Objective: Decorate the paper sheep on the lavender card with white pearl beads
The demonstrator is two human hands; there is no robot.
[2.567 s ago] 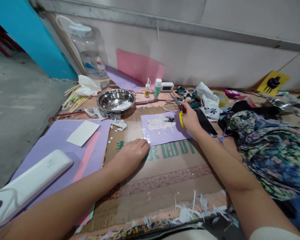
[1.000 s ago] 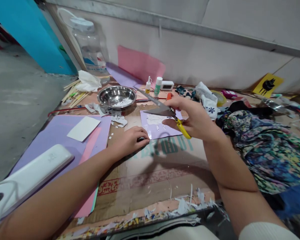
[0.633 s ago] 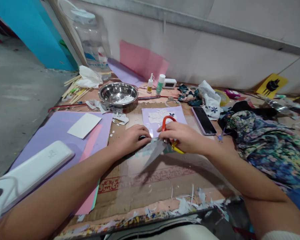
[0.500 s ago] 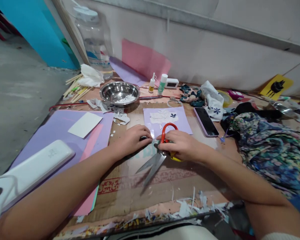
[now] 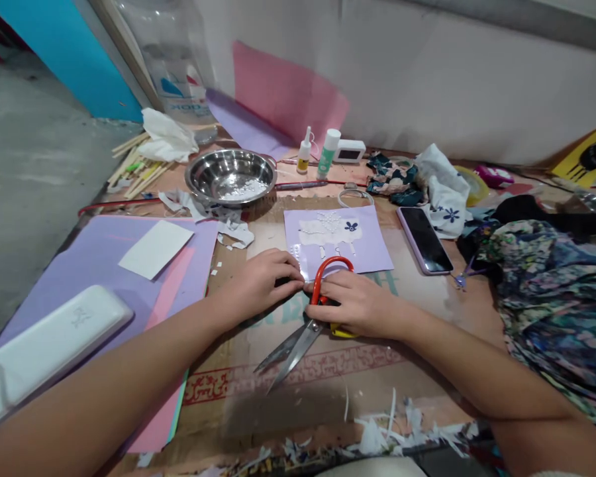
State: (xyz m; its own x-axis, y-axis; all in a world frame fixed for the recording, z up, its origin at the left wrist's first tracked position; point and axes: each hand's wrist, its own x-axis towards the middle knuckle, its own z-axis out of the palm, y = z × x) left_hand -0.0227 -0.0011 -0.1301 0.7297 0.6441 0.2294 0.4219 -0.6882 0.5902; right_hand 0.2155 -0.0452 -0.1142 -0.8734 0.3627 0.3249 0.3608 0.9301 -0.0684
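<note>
My right hand (image 5: 360, 305) is closed around scissors (image 5: 298, 344) with red and yellow handles. Their blades point down and left, slightly parted. Fingers pinched, my left hand (image 5: 263, 285) meets the right fingertips at the near edge of a lilac card (image 5: 377, 245). Anything between those fingertips is too small to make out. On the card lies a white cut-out animal shape (image 5: 308, 232) with a dark flower on it and thin leg pieces below. A shiny clear strip (image 5: 298, 255) lies at the card's left edge, just beyond my fingertips.
A steel bowl (image 5: 193, 175) with white bits stands behind my left hand. A glue bottle (image 5: 304, 156) and glue stick (image 5: 328, 152) stand at the back. Lilac sheets (image 5: 104, 245) and a white power bank (image 5: 74, 324) lie left, a phone (image 5: 424, 238) and patterned cloth (image 5: 551, 298) right.
The view has tilted down and closer. My fingertips have drawn together at the card's near edge, and the scissors have swung slightly left and down, still in my right hand.
</note>
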